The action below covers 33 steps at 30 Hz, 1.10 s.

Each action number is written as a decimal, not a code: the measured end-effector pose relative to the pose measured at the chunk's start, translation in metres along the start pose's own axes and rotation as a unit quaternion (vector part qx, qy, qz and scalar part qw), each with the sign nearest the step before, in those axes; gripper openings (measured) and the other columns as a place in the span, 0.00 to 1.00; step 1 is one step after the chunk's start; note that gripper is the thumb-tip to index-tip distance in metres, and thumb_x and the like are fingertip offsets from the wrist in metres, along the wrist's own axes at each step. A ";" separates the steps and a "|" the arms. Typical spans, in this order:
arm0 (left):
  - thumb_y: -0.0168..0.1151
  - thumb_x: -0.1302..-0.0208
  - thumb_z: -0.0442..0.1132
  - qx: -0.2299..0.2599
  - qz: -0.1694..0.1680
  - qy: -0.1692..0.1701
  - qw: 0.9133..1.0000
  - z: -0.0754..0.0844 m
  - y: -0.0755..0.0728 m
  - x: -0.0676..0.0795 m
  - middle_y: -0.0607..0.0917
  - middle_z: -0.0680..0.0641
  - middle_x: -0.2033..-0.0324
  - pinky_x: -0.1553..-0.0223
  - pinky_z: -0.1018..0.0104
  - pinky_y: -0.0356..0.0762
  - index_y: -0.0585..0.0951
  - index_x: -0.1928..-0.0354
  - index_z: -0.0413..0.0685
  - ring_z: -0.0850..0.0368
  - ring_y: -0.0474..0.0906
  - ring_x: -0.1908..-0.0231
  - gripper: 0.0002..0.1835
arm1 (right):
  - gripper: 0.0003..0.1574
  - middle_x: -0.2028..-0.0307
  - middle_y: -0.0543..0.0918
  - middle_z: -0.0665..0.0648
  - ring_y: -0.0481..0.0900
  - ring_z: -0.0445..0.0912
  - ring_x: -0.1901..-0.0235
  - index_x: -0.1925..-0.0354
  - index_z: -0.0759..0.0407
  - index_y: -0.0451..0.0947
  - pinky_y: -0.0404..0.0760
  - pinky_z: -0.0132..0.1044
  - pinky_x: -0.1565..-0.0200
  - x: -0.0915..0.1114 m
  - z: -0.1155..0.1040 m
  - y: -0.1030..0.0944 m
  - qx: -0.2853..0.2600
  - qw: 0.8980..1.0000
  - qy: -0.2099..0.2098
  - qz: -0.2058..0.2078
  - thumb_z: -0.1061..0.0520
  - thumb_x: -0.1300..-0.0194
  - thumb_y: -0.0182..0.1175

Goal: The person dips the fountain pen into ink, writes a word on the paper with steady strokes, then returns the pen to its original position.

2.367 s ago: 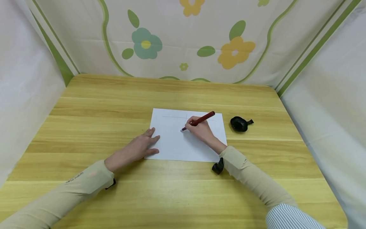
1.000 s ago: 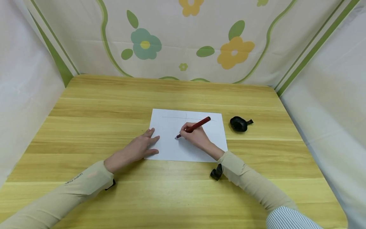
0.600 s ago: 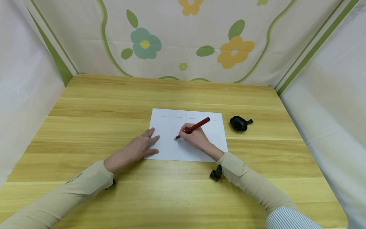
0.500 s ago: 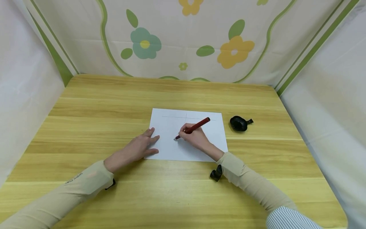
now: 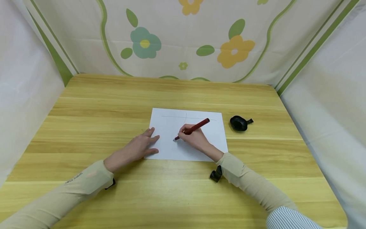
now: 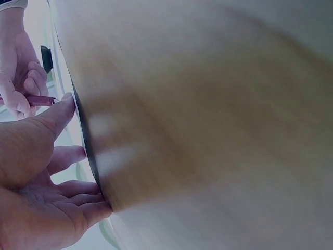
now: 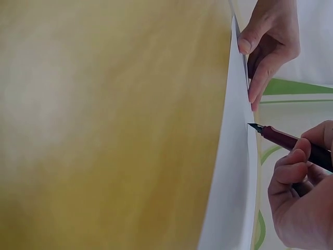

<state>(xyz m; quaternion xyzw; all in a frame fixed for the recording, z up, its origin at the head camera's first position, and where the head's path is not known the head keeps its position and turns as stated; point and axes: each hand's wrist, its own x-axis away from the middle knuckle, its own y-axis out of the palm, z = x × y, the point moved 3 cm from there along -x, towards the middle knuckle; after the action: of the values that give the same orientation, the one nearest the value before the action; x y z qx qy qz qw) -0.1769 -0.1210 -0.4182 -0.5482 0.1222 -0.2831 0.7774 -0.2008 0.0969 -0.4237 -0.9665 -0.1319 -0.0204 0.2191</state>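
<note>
A white sheet of paper (image 5: 163, 146) lies on the wooden table, with a long thin line across its upper part and a curved stroke crossing it. My right hand (image 5: 195, 138) pinches a dark red fountain pen (image 5: 200, 124) between thumb and fingers. The pen's metal nib (image 7: 254, 126) meets the paper left of its middle, and the pen leans up to the right. My left hand (image 5: 140, 146) rests with spread fingers on the paper's left edge. The hand and pen cover part of the curved stroke.
A small black dish-shaped object with a short tab (image 5: 239, 123) sits right of the paper. A black wrist device (image 5: 216, 174) hangs under the right sleeve. Flower-patterned cloth (image 5: 171, 41) stands behind the wooden table (image 5: 114, 105), and pale cloth flanks it.
My right hand has moved the pen down and to the left over the paper, and more of the curved stroke shows. The left hand has stayed in place.
</note>
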 end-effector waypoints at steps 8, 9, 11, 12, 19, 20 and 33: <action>0.65 0.41 0.46 0.003 -0.002 -0.002 1.000 -0.001 0.001 -0.001 0.61 0.28 0.33 0.41 0.41 0.69 0.73 0.39 0.38 0.31 0.58 0.33 0.30 | 0.06 0.80 0.78 0.51 0.69 0.42 0.79 0.70 0.57 0.80 0.64 0.29 0.78 0.002 0.000 0.001 0.001 1.000 -0.003 0.000 0.58 0.42 0.56; 0.65 0.41 0.45 0.003 -0.002 -0.001 1.000 -0.001 0.001 -0.001 0.61 0.28 0.33 0.41 0.41 0.69 0.74 0.39 0.38 0.31 0.58 0.33 0.30 | 0.06 0.80 0.78 0.52 0.70 0.41 0.79 0.70 0.57 0.80 0.64 0.29 0.78 0.002 -0.001 0.001 0.000 1.000 -0.004 -0.001 0.58 0.42 0.56; 0.65 0.41 0.46 0.003 -0.001 -0.001 1.000 -0.001 0.001 -0.001 0.61 0.28 0.33 0.41 0.41 0.69 0.74 0.39 0.38 0.31 0.58 0.33 0.30 | 0.06 0.80 0.78 0.52 0.70 0.41 0.79 0.70 0.57 0.80 0.65 0.29 0.78 0.003 -0.001 0.002 -0.003 1.000 -0.005 -0.004 0.58 0.42 0.57; 0.65 0.40 0.46 0.003 -0.001 -0.002 1.000 -0.001 0.001 -0.001 0.61 0.28 0.33 0.42 0.41 0.69 0.73 0.39 0.38 0.31 0.58 0.33 0.30 | 0.06 0.80 0.78 0.52 0.70 0.41 0.79 0.70 0.57 0.80 0.65 0.29 0.78 0.004 -0.002 0.002 -0.004 1.000 -0.005 -0.006 0.58 0.42 0.57; 0.64 0.40 0.46 0.005 -0.002 -0.004 1.000 -0.002 0.002 -0.001 0.61 0.28 0.33 0.41 0.41 0.69 0.73 0.39 0.38 0.31 0.58 0.33 0.30 | 0.06 0.80 0.79 0.52 0.71 0.42 0.80 0.70 0.57 0.81 0.66 0.29 0.78 0.005 -0.002 0.007 0.005 1.000 -0.013 -0.018 0.58 0.41 0.57; 0.64 0.40 0.46 0.005 -0.002 -0.005 1.000 -0.002 0.002 -0.001 0.61 0.28 0.33 0.41 0.41 0.69 0.73 0.39 0.38 0.32 0.58 0.33 0.29 | 0.06 0.81 0.78 0.52 0.71 0.42 0.80 0.70 0.57 0.81 0.65 0.29 0.78 0.005 -0.002 0.008 0.005 1.000 -0.014 -0.019 0.58 0.41 0.57; 0.65 0.40 0.45 0.000 0.000 -0.003 1.000 -0.002 0.001 -0.001 0.61 0.28 0.33 0.41 0.42 0.69 0.74 0.39 0.38 0.32 0.59 0.33 0.29 | 0.06 0.78 0.82 0.57 0.72 0.42 0.80 0.70 0.58 0.81 0.65 0.29 0.78 0.008 -0.006 0.014 0.004 0.999 -0.023 -0.038 0.58 0.40 0.57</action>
<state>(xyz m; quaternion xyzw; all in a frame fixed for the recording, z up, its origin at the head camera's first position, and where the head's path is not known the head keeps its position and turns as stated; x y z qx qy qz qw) -0.1785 -0.1213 -0.4201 -0.5491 0.1196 -0.2818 0.7776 -0.1896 0.0843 -0.4233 -0.9601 -0.1738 -0.0058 0.2192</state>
